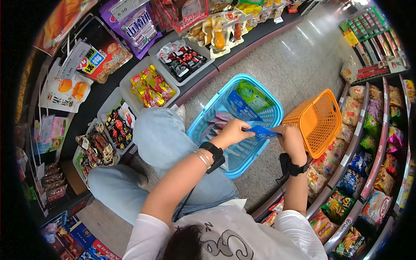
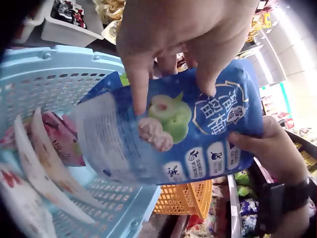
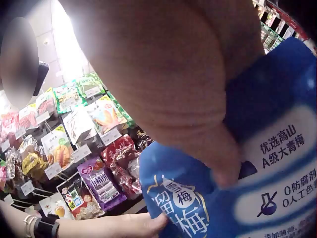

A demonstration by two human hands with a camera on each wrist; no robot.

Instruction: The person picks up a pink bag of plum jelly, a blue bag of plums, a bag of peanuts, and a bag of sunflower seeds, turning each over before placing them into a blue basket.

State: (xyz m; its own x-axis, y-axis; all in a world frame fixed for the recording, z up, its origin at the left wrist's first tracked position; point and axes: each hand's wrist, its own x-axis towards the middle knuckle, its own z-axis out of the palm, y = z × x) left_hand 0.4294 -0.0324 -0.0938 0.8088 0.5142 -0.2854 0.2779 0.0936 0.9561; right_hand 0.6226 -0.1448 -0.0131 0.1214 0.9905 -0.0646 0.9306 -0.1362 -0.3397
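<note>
Both hands grip a blue bag of dried plums (image 2: 171,119) over a light blue basket (image 1: 246,161). In the head view the left hand (image 1: 232,133) pinches the bag's left end, and the right hand (image 1: 291,139) holds its right end. The left wrist view shows the bag's printed face, with a green plum picture, and the left fingers spread over its upper edge. In the right wrist view the right thumb presses on the printed side. Inside the basket lie a green bag (image 1: 255,95), another blue bag (image 1: 241,107) and pink packs (image 2: 62,139).
An orange basket (image 1: 323,143) stands right of the blue one. Shelves of bagged snacks (image 1: 362,160) line the right. On the left are grey bins of wrapped snacks (image 1: 152,86) and hanging packs (image 1: 134,28). The person's bent knee (image 1: 162,130) is beside the blue basket.
</note>
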